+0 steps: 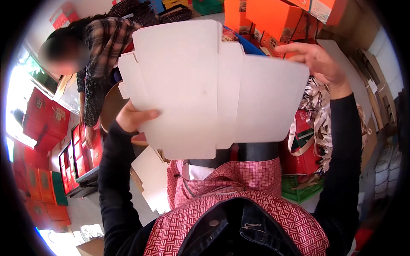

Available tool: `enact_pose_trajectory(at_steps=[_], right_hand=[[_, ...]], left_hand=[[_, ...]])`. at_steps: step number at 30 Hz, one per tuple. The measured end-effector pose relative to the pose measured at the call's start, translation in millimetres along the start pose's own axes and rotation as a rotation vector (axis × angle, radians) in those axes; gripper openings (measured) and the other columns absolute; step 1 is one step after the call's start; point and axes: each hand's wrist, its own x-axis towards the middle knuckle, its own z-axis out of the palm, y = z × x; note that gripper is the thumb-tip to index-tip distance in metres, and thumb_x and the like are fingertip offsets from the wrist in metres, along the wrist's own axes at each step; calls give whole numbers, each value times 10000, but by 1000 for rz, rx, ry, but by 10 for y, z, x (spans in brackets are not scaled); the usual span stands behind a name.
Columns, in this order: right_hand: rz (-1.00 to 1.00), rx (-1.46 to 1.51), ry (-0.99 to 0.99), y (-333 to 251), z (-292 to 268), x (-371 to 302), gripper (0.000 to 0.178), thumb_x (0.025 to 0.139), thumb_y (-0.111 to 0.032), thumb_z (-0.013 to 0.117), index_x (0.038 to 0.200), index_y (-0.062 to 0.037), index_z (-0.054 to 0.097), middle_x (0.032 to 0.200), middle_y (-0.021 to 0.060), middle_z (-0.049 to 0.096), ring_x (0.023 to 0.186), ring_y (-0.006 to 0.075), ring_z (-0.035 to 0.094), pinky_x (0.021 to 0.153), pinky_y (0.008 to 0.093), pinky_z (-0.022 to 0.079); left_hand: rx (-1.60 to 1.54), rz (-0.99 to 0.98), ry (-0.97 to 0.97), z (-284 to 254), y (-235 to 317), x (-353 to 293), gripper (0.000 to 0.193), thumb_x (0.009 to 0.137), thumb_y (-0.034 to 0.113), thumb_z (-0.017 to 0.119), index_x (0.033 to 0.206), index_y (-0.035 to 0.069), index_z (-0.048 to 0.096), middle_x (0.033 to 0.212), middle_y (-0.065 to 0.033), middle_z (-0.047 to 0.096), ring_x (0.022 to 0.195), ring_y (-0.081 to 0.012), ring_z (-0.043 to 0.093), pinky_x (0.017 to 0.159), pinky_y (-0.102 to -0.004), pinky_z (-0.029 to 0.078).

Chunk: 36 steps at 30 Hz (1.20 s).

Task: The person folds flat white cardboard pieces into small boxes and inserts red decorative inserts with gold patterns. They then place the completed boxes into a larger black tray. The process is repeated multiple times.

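Observation:
A flat white cardboard box blank (183, 81) with creases and cut flaps spreads out in front of me above my lap. At its lower left edge my left hand (137, 116) grips it, the thumb lying on top and the other fingers hidden underneath. By the upper right corner is my right hand (318, 64), its fingers stretched out and apart along the edge. Whether that hand touches the board I cannot tell. More flat white cardboard (151, 175) lies low to the left of my red patterned apron (239, 183).
A co-worker in a plaid shirt (109, 42) leans over a tray of red boxes (79, 158) at left. Orange boxes (273, 19) are stacked at the far right. Shiny ribbons (318, 100) hang beside my right arm, above a green crate (301, 190).

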Motion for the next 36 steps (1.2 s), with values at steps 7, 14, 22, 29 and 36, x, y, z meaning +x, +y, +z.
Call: enact_pose_trajectory(at_steps=[7, 14, 22, 29, 36], right_hand=[[342, -222, -126, -222, 480, 522, 426, 843, -132, 654, 1219, 40, 554, 963, 98, 684, 853, 115, 630, 769, 254, 504], [225, 111, 103, 221, 753, 351, 480, 833, -23, 627, 1291, 17, 493, 1087, 86, 647, 967, 142, 619, 842, 281, 497], [57, 530, 538, 665, 993, 82, 336, 880, -46, 606, 1209, 6, 557, 1069, 56, 645, 937, 126, 615, 827, 286, 506], [95, 734, 781, 1020, 1680, 0, 295, 890, -46, 597, 1180, 0, 567, 1058, 47, 632, 910, 115, 600, 806, 269, 492], [319, 314, 989, 1324, 1996, -550, 401, 925, -208, 634, 1213, 22, 477, 1062, 84, 603, 917, 124, 593, 822, 252, 496]], left_hand=[[327, -74, -147, 53, 563, 362, 437, 838, 44, 707, 1248, -1, 561, 1132, -62, 645, 1032, -141, 596, 921, -312, 469], [929, -45, -171, 207, 833, 687, 552, 839, 123, 718, 1324, 5, 484, 1096, -55, 642, 1032, -156, 594, 911, -325, 475], [-371, 288, 117, -43, 216, 505, 862, 884, 684, 391, 1455, 49, 273, 1473, -182, 347, 1310, -348, 410, 1030, -501, 403], [-46, -25, 139, 905, -496, 185, 417, 844, 164, 671, 1178, -65, 575, 1097, -152, 651, 939, -224, 648, 801, -313, 514], [352, 247, -3, 621, -1455, 334, 276, 769, 64, 725, 1033, 14, 659, 906, -193, 675, 827, -291, 684, 730, -318, 551]])
